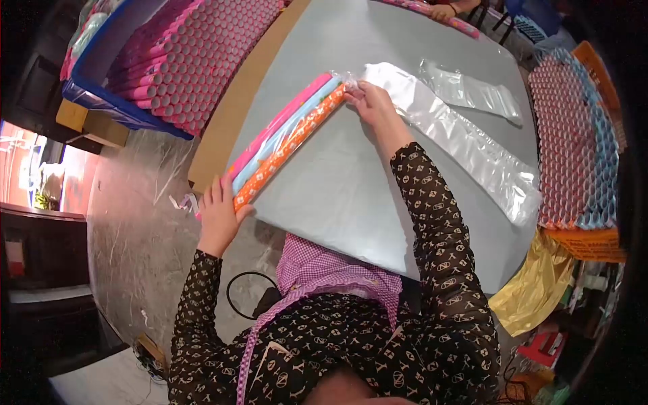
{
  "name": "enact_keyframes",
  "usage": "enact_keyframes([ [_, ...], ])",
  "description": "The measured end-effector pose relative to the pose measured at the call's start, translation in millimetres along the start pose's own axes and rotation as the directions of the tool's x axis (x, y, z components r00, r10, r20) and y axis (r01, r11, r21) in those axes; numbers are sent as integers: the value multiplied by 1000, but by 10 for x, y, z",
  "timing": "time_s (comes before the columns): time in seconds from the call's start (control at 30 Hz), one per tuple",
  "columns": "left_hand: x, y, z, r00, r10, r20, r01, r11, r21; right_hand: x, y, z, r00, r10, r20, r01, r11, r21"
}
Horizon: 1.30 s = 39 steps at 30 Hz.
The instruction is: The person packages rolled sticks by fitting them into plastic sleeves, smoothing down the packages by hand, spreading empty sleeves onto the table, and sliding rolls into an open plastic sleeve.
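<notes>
Three patterned rolls of wrapping paper, pink, light blue and orange, lie side by side in a clear plastic sleeve, slanting across the grey table. My left hand grips their near end at the table's edge, fingers over the pink roll and thumb by the orange one. At the far end my right hand is closed on the sleeve's gathered plastic. Just right of that hand, a stack of flat clear plastic sleeves stretches across the table. A shorter clear plastic bag lies beyond it.
A blue crate full of pink rolls stands at the left. Blue and pink rolls are stacked at the right above gold plastic. Another person's hand touches a pink roll at the far edge.
</notes>
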<state>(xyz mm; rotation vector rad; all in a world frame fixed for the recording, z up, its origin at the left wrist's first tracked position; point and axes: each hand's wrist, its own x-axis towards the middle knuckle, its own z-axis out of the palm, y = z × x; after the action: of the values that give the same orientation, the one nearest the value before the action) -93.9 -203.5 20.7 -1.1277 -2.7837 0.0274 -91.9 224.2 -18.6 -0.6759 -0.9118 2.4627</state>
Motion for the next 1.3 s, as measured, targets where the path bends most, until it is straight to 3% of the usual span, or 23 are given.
enact_keyframes([
  [0.1, 116, 128, 9, 998, -41, 46, 42, 999, -9, -185, -21, 23, 998, 20, 62, -15, 997, -72],
  [0.2, 299, 226, 58, 991, -79, 107, 74, 996, 51, -462, 32, 47, 997, -7, -76, -2, 993, -114],
  [0.3, 578, 286, 119, 998, -59, 25, 56, 993, 102, -724, 57, -1, 999, -48, -3, 46, 967, -250],
  [0.37, 696, 385, 129, 996, -71, 60, 65, 993, 98, -1098, -15, -107, 996, -16, 82, 51, 896, -440],
  [0.43, 797, 438, 236, 999, -10, -34, 15, 986, 167, -1451, -54, -196, 998, 8, 63, 25, 862, -506],
  [0.5, 916, 454, 312, 998, 20, -59, -13, 993, 117, -1802, -130, -271, 999, 28, 45, 3, 821, -570],
  [0.57, 1009, 570, 284, 1000, -22, 8, 21, 993, 118, -2161, -227, -405, 997, 23, 67, 28, 741, -671],
  [0.63, 1102, 593, 357, 998, -14, -68, 21, 994, 105, -2399, -168, -724, 987, -97, 125, 158, 608, -778],
  [0.7, 1197, 691, 312, 999, -35, -39, 40, 991, 130, -2575, -25, -1051, 960, -244, 136, 258, 592, -764],
  [0.9, 1533, 814, 361, 996, -73, -44, 77, 992, 101, -3191, -42, -1182, 944, -327, 53, 234, 546, -804],
  [1.1, 1831, 869, 443, 995, -78, -67, 83, 995, 64, -3287, 86, -1151, 897, -414, 155, 326, 384, -864],
  [1.17, 1899, 898, 445, 994, -96, -53, 97, 995, 31, -3261, 181, -1218, 842, -491, 224, 377, 237, -896],
  [1.3, 2012, 936, 462, 993, -102, -57, 104, 994, 37, -3276, 214, -1211, 856, -473, 206, 348, 234, -908],
])
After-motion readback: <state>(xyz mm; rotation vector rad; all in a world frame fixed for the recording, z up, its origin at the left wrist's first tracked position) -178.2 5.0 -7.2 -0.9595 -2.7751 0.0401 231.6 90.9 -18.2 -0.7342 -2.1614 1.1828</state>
